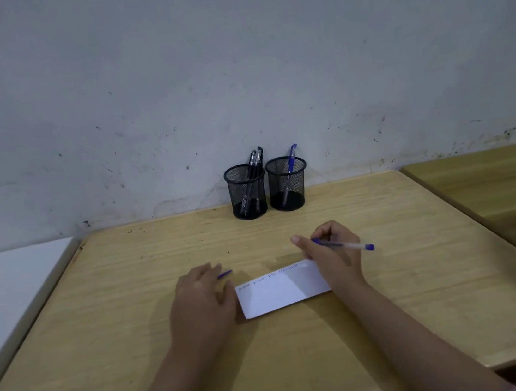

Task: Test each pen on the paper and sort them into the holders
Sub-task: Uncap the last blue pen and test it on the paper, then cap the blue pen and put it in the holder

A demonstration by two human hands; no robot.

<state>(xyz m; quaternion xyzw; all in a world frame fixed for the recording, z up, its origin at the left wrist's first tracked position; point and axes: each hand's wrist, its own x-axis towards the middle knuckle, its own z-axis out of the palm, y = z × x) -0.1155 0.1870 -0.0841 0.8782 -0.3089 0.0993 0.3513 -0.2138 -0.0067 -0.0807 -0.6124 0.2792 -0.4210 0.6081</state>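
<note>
Right hand [331,251] pinching blue pen [343,244] just past paper [279,288] on desk [129,279]. Left hand [201,299] at paper's left edge, purple cap [224,274] at fingertips; grip unclear. Recap squarely, then drop beside other blue pen in right holder [288,182], not left holder [247,192].

A light wooden table [396,292] with visible grain fills the lower part of the view, its far edge meeting a grey-white wall [232,66]. The wall is scuffed and speckled with dark marks, with patchy staining low down near the table's edge. To the left, just beside the table, lies a white surface [9,296]. To the right, a second wooden surface [497,188] of a similar colour adjoins the table.
</note>
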